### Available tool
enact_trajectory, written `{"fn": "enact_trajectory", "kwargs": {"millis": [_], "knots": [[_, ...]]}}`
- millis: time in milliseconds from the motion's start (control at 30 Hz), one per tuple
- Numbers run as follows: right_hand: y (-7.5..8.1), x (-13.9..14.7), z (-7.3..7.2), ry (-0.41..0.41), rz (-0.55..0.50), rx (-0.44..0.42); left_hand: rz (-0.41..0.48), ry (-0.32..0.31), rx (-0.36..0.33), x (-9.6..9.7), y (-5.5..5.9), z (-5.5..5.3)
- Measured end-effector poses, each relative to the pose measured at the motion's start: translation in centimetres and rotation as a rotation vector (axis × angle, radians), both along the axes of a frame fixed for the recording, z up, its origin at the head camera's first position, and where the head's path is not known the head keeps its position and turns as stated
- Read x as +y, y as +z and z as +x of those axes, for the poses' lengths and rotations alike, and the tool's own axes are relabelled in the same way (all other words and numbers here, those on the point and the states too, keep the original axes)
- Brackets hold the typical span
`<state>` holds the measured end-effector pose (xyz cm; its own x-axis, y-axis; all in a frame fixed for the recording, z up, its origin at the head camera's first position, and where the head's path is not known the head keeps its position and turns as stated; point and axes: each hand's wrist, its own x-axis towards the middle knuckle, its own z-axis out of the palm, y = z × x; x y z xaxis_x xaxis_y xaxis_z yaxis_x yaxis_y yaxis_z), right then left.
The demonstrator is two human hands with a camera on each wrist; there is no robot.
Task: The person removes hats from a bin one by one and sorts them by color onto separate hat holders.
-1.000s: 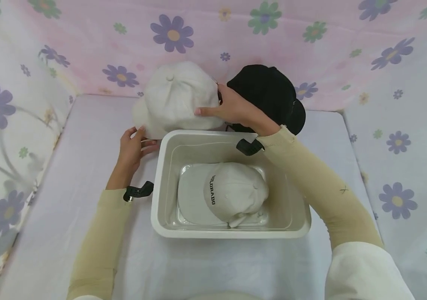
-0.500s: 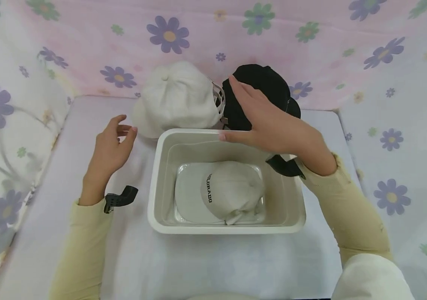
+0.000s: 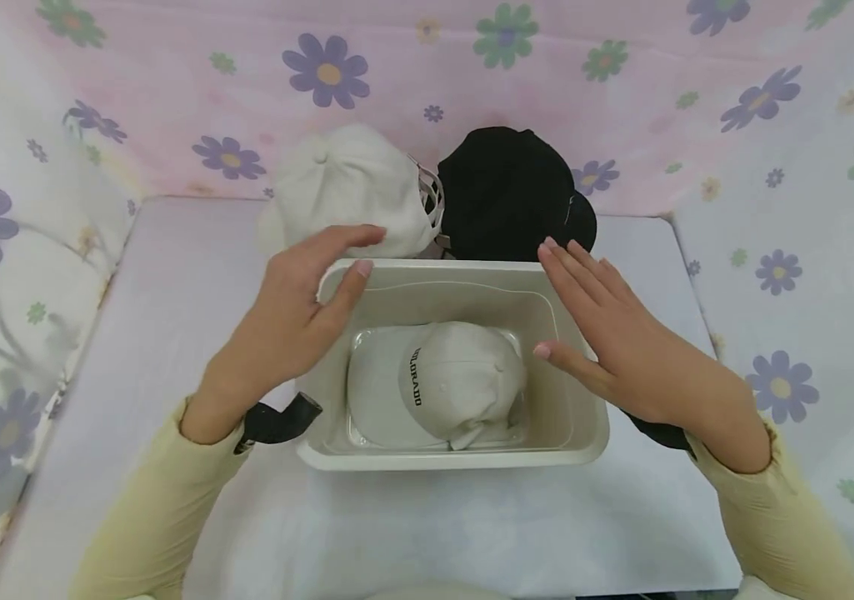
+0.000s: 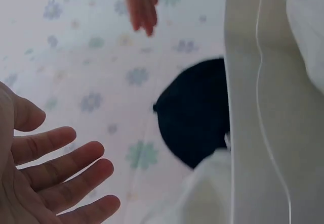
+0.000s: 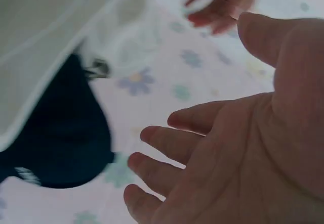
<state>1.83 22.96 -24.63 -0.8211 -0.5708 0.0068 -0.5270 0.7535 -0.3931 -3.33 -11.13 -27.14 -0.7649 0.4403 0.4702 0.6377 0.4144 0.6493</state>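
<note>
A pale cap (image 3: 464, 379) with dark "COLORADO" lettering lies inside the cream plastic tub (image 3: 456, 460), its brim toward the left. Over the tub's left rim hovers my left hand (image 3: 287, 321), fingers spread and holding nothing. My right hand (image 3: 625, 350) is above the right rim, fingers straight, palm turned inward, also holding nothing. In the left wrist view the left hand (image 4: 55, 178) shows loosely extended fingers. The right wrist view has the right hand (image 5: 217, 163) with its palm and fingers bare.
Behind the tub sit a white cap (image 3: 355, 187) and a black cap (image 3: 505, 192), side by side against the flowered backdrop (image 3: 397, 50). A pale cloth (image 3: 194, 250) covers the table, and flowered fabric walls rise on both sides.
Both hands have left the white cap behind the tub. The left hand has moved right over the tub's edge; the right has swung right and nearer. The caps and tub stay put.
</note>
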Motion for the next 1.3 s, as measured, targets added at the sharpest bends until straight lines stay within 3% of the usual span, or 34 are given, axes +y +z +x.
{"fn": "enact_trajectory", "kwargs": {"millis": [133,300,467,867,1133,1300], "knots": [[-3.1,1.5,0.9,-0.036,0.042,-0.079,-0.067,-0.112,0.019,2.2,0.0,0.4],[-6.4,2.6,2.2,-0.083,0.049,-0.119,-0.209,-0.155,0.046,4.4,-0.6,0.5],[-8.5,2.8,3.2,-0.109,0.034,-0.105,-0.345,-0.205,0.034,6.1,-1.5,0.3],[-9.8,3.0,4.1,-0.148,0.037,-0.059,-0.721,-0.386,-0.058,10.6,-4.0,0.3],[-10.0,3.2,4.4,-0.153,0.044,-0.006,-1.037,-0.406,-0.127,12.7,-5.4,0.8],[-10.0,3.3,4.6,-0.166,0.051,0.004,-1.044,-0.361,-0.244,13.6,-6.8,0.7]]}}
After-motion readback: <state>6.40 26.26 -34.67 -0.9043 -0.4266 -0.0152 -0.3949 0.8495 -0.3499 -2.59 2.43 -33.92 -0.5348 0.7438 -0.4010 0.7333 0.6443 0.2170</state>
